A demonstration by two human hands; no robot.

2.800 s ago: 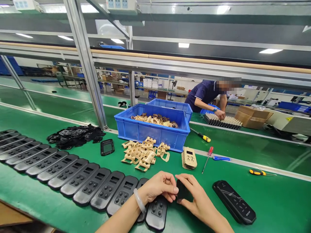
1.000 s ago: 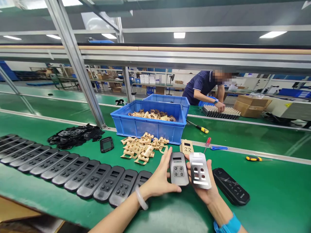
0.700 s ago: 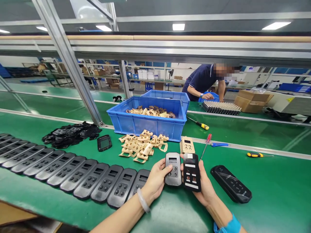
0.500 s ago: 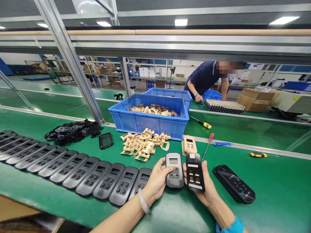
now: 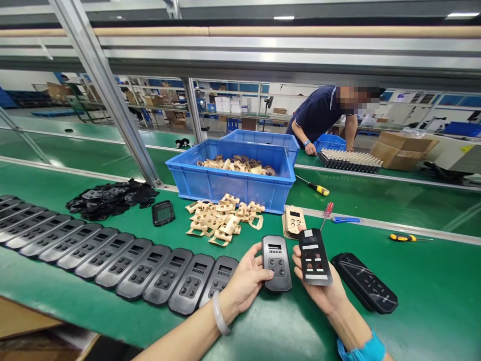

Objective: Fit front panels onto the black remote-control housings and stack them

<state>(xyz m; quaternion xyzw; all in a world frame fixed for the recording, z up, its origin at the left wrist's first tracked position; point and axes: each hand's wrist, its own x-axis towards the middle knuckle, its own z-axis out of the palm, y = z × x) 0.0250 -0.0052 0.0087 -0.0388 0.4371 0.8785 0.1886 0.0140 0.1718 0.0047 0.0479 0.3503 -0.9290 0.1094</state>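
Observation:
My left hand (image 5: 246, 276) grips a black plastic housing (image 5: 277, 263) with a small window, a row of slots and several round buttons; the thumb lies on its button area. Beside it, my right hand (image 5: 319, 291) holds a thin black panel sticker (image 5: 314, 256) with white strips on its face. The two pieces are apart. Just behind the right hand lies a stack of beige backing sheets (image 5: 295, 221). To the right rests a pile of glossy black panels (image 5: 365, 282). A long row of similar housings (image 5: 188, 286) leans along the table to the left.
A blue bin (image 5: 231, 180) full of beige scraps stands at the back, with more peeled scraps (image 5: 218, 220) before it. Black scraps (image 5: 110, 198) and a black grille part (image 5: 163, 213) lie left. Screwdrivers (image 5: 404, 237) and a blue cutter (image 5: 345, 219) lie right. A co-worker (image 5: 323, 113) leans over the far bench.
Both hands have shifted slightly to the right with their pieces. The panel sticker has tilted and risen a little, and the gap between the two pieces is wider. The camera view has tipped down.

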